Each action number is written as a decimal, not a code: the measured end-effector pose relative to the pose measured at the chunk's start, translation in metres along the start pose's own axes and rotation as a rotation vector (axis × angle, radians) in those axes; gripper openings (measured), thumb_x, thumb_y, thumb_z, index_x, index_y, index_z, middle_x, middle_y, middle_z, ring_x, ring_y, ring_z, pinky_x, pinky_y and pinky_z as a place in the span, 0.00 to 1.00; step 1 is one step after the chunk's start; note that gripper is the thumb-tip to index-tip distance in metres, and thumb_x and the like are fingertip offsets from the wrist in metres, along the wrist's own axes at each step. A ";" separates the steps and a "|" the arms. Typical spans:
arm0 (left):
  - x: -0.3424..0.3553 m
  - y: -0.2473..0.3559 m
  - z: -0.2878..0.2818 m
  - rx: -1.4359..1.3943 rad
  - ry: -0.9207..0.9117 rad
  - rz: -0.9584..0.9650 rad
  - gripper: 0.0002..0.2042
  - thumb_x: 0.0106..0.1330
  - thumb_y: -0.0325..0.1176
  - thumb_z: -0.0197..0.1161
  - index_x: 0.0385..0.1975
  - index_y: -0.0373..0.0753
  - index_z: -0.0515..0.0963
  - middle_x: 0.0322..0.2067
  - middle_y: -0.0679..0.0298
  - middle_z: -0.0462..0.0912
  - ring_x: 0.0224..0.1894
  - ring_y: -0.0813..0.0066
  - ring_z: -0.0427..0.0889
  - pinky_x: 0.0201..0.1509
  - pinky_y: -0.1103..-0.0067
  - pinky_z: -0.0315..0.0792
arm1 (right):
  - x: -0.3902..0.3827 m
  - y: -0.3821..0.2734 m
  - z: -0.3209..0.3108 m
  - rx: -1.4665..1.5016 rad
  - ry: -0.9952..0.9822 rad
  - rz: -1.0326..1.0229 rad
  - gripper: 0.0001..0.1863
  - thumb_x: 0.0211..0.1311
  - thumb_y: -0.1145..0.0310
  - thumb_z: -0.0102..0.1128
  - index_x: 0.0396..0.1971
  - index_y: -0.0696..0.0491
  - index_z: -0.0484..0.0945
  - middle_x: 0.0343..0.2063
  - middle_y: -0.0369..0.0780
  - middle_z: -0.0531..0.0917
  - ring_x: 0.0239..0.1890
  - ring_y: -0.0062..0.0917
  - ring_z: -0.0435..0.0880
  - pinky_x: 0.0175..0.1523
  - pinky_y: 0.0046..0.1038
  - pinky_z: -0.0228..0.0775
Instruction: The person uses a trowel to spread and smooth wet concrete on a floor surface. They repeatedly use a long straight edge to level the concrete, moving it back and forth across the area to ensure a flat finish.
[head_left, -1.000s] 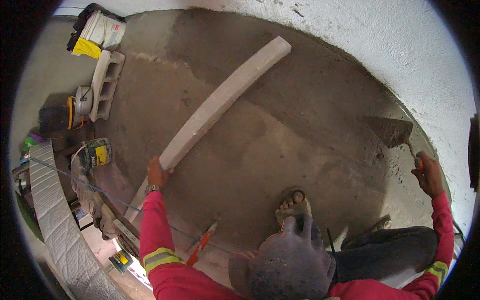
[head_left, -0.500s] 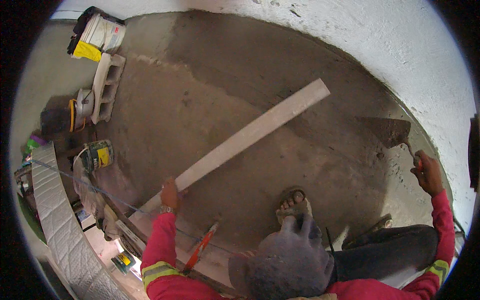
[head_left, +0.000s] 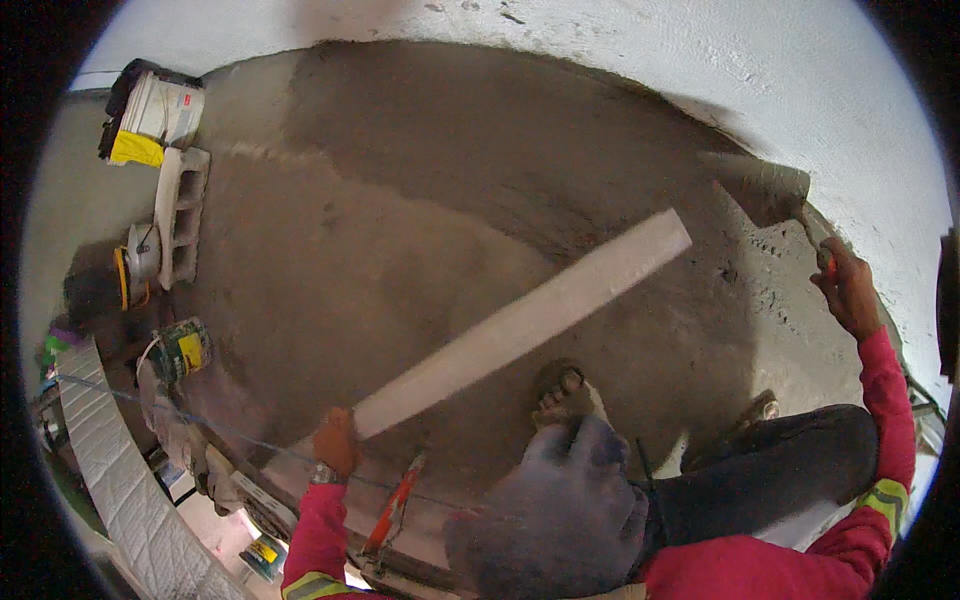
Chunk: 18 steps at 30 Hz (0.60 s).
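Note:
My left hand is closed around a long pale board near its close end. The board slants across the grey mortar floor, its far end to the right; whether it touches the floor I cannot tell. On the right, my right hand grips the orange handle of a trowel. The trowel's mortar-smeared blade lies low at the floor, close to the foot of the white wall. Wet, rough mortar shows beside it. My bare foot rests on the floor between both hands.
Along the left edge stand a white bucket, a hollow concrete block, a pail and a small dark tub. A red-handled tool lies near my left forearm. A blue cord crosses at the lower left.
My right hand has swept the trowel farther away along the wall. The board has shifted to the right, still in my left hand. The whole view has turned a little.

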<state>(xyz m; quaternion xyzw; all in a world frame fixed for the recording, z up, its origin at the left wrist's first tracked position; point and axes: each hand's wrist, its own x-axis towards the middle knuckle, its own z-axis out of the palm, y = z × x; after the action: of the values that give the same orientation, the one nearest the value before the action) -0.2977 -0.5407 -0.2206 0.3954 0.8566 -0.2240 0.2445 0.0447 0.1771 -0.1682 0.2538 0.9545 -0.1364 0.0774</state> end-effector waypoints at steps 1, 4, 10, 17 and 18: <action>-0.002 -0.002 0.008 -0.014 -0.042 0.053 0.33 0.37 0.40 0.72 0.46 0.39 0.67 0.45 0.52 0.71 0.48 0.52 0.72 0.44 0.60 0.70 | 0.003 0.000 0.000 0.032 0.007 0.034 0.24 0.47 0.73 0.63 0.46 0.55 0.66 0.26 0.47 0.75 0.27 0.45 0.73 0.33 0.36 0.65; 0.009 0.037 0.006 0.036 -0.209 0.144 0.32 0.41 0.40 0.69 0.48 0.38 0.66 0.47 0.52 0.71 0.50 0.50 0.71 0.45 0.59 0.70 | -0.003 0.002 -0.003 0.065 0.062 0.057 0.25 0.46 0.73 0.64 0.47 0.56 0.66 0.27 0.48 0.75 0.28 0.46 0.74 0.34 0.37 0.65; 0.039 0.088 -0.034 -0.136 -0.108 0.258 0.27 0.47 0.41 0.66 0.47 0.37 0.68 0.46 0.53 0.71 0.50 0.49 0.71 0.44 0.61 0.72 | -0.002 -0.014 -0.010 0.064 -0.058 0.147 0.24 0.46 0.74 0.63 0.45 0.57 0.67 0.27 0.48 0.75 0.29 0.47 0.74 0.34 0.38 0.65; 0.088 0.036 -0.038 -0.052 0.026 -0.174 0.31 0.46 0.41 0.68 0.50 0.36 0.65 0.48 0.50 0.70 0.51 0.46 0.70 0.52 0.61 0.68 | -0.001 -0.019 -0.011 0.014 -0.039 0.080 0.24 0.46 0.74 0.63 0.45 0.56 0.67 0.29 0.50 0.77 0.31 0.48 0.75 0.36 0.38 0.67; 0.094 0.020 -0.039 -0.077 0.054 -0.184 0.32 0.46 0.41 0.68 0.51 0.36 0.65 0.49 0.49 0.70 0.51 0.46 0.69 0.52 0.62 0.68 | 0.000 -0.023 -0.011 0.019 -0.039 0.086 0.24 0.46 0.74 0.63 0.45 0.56 0.67 0.29 0.50 0.77 0.31 0.49 0.76 0.36 0.38 0.67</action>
<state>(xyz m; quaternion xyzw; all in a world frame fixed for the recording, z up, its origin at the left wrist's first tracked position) -0.3449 -0.4531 -0.2501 0.3111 0.9036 -0.2015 0.2147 0.0325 0.1609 -0.1522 0.2925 0.9397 -0.1467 0.0992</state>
